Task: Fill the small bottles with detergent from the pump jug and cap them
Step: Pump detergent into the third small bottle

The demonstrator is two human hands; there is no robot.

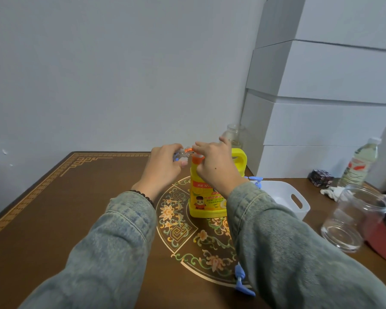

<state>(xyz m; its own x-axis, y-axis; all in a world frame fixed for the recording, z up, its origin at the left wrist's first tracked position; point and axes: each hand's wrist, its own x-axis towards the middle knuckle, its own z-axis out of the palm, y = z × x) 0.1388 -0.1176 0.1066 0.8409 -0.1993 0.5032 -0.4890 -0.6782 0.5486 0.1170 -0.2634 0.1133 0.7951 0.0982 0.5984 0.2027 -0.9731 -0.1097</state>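
A yellow pump jug point(206, 201) with an orange collar stands upright at the middle of the patterned table. My right hand point(216, 166) rests on top of its orange pump head, fingers curled over it. My left hand point(165, 166) holds a small clear bottle point(181, 155) right at the pump's spout, left of the jug. Most of the bottle is hidden by my fingers. A blue pump cap point(243, 284) lies on the table near my right sleeve. Another blue pump cap point(255, 181) sticks up from the white basket.
A white plastic basket point(296, 202) sits right of the jug. A large clear jar point(352, 219) lies tilted at the right, with a drink bottle point(360, 163), a dark cube point(321, 178) and crumpled tissue behind. A glass jar point(235, 134) stands behind the jug. White boxes are stacked at the back right.
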